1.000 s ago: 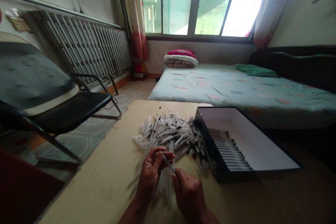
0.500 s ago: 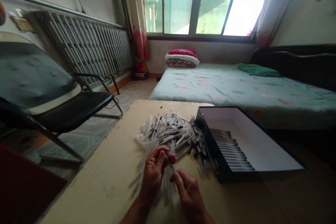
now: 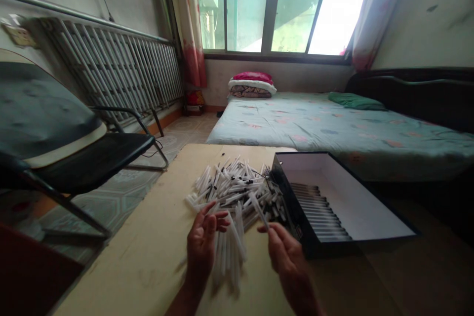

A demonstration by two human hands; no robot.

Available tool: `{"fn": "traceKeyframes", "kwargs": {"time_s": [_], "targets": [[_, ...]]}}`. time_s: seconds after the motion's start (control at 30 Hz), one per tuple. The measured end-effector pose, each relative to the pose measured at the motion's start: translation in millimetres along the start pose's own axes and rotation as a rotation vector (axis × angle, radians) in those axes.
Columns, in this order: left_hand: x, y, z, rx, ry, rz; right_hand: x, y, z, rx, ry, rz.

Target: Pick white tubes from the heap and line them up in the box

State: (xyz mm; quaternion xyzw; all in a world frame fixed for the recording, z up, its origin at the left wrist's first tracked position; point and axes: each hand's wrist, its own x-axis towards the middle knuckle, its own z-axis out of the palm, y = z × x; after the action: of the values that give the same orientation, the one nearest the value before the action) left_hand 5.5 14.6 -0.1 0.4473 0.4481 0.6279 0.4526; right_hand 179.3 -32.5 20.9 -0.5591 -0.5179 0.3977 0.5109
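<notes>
Between the fingertips of my right hand is a slim, pale pen, tilted with its far end over the pile. Its details are blurred. My left hand holds nothing; its fingers are apart at the near left side of the heap. The heap of loose pen parts mixes whitish translucent tubes with small black pieces. Several longer clear tubes lie on the table between my hands. To the right, an open dark box with a pale inside holds a row of pens along its left side.
The cream tabletop carries the heap and the box. Beyond it stands a bed with folded bedding. A black folding chair is at the left, before a metal frame leaning on the wall.
My hands have moved apart. The left has let go of the pen and opened, shifting left; the right has moved right with the pen. The view has turned slightly right.
</notes>
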Motion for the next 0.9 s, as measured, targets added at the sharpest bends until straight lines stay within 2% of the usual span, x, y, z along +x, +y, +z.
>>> {"fn": "traceKeyframes", "kwargs": {"time_s": [0.1,0.17,0.2,0.27,0.3,0.4,0.6,0.73,0.9], "targets": [[-1.0,-0.3,-2.4,0.119,0.147,0.095,28.0,-18.0,-53.6,-0.253,0.153,-0.093],[-1.5,-1.3,-2.0,0.157,0.199,0.114,58.9,-23.1,-91.2,-0.533,0.228,-0.144],[-1.4,-1.7,-1.5,0.169,0.209,0.115,76.0,-23.6,-107.6,-0.722,0.231,-0.146],[-1.1,-2.0,-0.7,0.189,0.216,0.113,109.1,-21.7,-132.0,-1.217,0.126,-0.098],[-0.9,-1.9,-0.4,0.195,0.222,0.114,123.9,-19.6,-139.3,-1.306,0.108,-0.078],[-1.5,-0.3,0.3,0.211,0.246,0.114,158.5,-9.9,-144.2,-1.456,0.002,-0.038],[-4.9,2.5,2.3,0.223,0.244,0.083,201.8,17.9,-129.9,-1.614,-0.241,0.051],[-4.4,0.7,1.7,0.210,0.242,0.069,215.4,33.3,-127.6,-1.640,-0.349,0.048],[-3.7,-1.5,0.8,0.191,0.251,0.061,214.2,40.0,-128.5,-1.598,-0.425,0.002]]}}
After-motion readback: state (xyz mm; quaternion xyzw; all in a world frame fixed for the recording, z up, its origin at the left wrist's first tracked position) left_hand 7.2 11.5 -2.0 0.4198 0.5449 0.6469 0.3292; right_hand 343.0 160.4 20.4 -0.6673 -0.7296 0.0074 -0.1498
